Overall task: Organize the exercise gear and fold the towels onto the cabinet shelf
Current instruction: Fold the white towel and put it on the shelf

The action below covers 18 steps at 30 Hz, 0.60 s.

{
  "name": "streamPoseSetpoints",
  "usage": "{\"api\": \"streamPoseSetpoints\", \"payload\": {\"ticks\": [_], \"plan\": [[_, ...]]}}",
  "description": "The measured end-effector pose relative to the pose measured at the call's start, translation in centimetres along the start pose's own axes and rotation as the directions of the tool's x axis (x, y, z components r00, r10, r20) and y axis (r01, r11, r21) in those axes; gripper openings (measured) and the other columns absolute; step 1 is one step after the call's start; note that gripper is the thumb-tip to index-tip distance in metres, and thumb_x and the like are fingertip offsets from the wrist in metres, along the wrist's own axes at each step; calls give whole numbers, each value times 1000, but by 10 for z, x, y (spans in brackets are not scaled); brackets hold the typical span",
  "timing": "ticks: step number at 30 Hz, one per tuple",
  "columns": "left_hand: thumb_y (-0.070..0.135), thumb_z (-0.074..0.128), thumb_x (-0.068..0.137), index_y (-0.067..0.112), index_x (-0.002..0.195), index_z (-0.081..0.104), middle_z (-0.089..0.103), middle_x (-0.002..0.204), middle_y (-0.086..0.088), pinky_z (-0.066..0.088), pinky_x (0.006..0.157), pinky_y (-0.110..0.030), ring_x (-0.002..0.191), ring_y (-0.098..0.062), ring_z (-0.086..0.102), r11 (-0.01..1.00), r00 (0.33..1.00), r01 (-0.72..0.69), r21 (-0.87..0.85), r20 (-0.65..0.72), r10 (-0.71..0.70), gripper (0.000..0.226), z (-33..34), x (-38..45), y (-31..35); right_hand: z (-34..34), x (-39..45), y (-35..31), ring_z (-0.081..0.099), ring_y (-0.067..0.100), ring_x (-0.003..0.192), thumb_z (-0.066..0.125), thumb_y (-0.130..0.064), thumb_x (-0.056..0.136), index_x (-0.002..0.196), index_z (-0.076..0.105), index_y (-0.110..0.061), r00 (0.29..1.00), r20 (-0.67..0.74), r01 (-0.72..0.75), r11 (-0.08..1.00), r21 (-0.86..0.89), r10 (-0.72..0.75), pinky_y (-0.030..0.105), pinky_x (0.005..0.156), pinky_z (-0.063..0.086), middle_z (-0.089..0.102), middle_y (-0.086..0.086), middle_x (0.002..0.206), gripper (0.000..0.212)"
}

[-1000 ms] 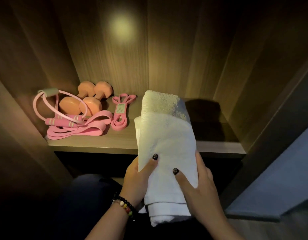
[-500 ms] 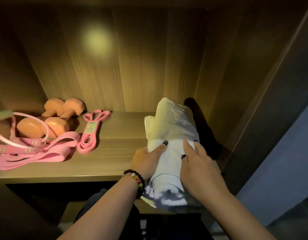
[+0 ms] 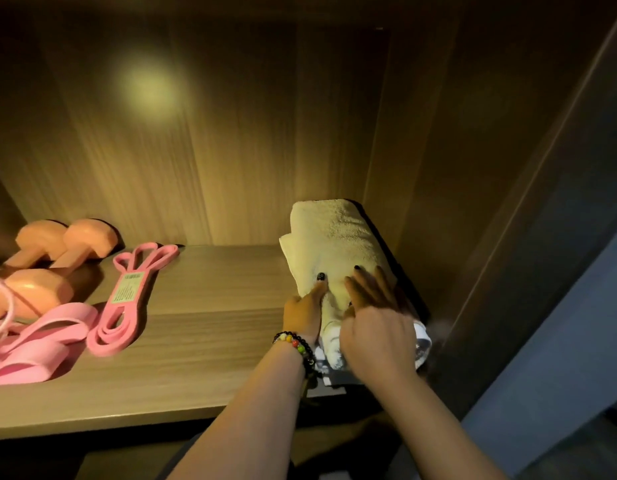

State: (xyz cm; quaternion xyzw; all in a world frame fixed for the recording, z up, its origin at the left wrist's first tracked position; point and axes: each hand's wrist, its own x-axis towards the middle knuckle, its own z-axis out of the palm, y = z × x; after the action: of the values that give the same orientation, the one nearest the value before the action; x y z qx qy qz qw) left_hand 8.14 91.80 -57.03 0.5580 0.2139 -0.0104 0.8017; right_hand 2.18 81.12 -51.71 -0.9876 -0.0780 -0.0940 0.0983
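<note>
Nearest the viewer, two bare forearms reach forward over the front edge of a wooden cabinet shelf. The left wrist wears a bracelet of dark and coloured beads. The left hand rests against the left side of a folded cream terry towel, its grip loose, one dark-nailed finger lying on the cloth. The right hand lies on top of the towel's near end, fingers straight and spread, pressing down rather than clasping. The towel sits on the right part of the shelf, close to the cabinet's side wall. Well to the left lie a looped pink resistance band with a label, wider pink bands, and behind them two orange dumbbells.
</note>
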Motion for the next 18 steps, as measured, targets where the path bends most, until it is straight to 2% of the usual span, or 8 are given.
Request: {"api": "streamPoseSetpoints", "payload": {"ticks": [2,5,7,10,11,14,16,18], "plan": [[20,61,93,-1,107,66,71,97,-13,53,66,-24,85,-23,65,997,996,-78,19,36,77,25,2,8,3,12,8,2,62,28,112,32,-39,91,103,73,-14,996,86,7,994,-111,3,42,101,36,68,7,117,49],[14,58,95,5,113,54,65,90,-8,49,73,-29,92,-26,61,959,967,-250,135,80,241,21,2,15,4,30,7,4,69,29,99,34,-39,82,95,77,-10,1000,-4,-4,997,-79,4,41,94,42,74,9,100,54],[8,57,94,17,125,35,59,107,-6,48,87,-33,106,-25,57,901,928,-373,222,93,362,39,0,20,10,28,4,4,68,26,96,43,-34,86,102,75,-13,998,61,22,993,-113,-15,40,87,42,72,6,93,42],[25,44,97,11,152,12,19,158,-11,21,118,-44,146,-30,17,508,787,-554,660,216,578,65,7,30,33,15,4,-2,38,9,43,58,-37,86,48,49,-20,999,-6,37,996,-79,-37,30,61,41,37,-7,46,42],[27,39,98,7,153,11,8,161,-12,10,121,-46,149,-30,3,342,730,-574,744,276,626,65,13,34,43,15,3,-1,34,7,44,52,-36,89,48,43,-20,999,-33,33,997,-77,-35,31,61,40,34,-7,46,46],[32,35,100,12,154,11,-3,162,-7,-3,120,-43,149,-24,-8,48,669,-612,789,485,563,63,33,50,66,29,-2,1,60,26,52,46,-22,81,57,65,-14,993,-78,86,994,-64,-91,37,59,47,59,8,55,31],[43,24,94,18,155,13,-1,163,-4,-7,118,-37,149,-19,-8,-43,681,-619,784,563,469,67,36,66,61,44,-3,6,67,29,59,46,-22,68,62,72,-9,977,-198,70,996,-61,-81,38,62,51,66,13,63,30],[45,13,88,23,155,12,-2,163,-3,-10,114,-30,149,-17,-8,-8,722,-599,800,545,427,70,29,77,49,58,0,12,70,29,65,42,-29,69,67,74,-10,971,-232,60,998,-6,-60,33,95,45,69,11,68,38]]}}
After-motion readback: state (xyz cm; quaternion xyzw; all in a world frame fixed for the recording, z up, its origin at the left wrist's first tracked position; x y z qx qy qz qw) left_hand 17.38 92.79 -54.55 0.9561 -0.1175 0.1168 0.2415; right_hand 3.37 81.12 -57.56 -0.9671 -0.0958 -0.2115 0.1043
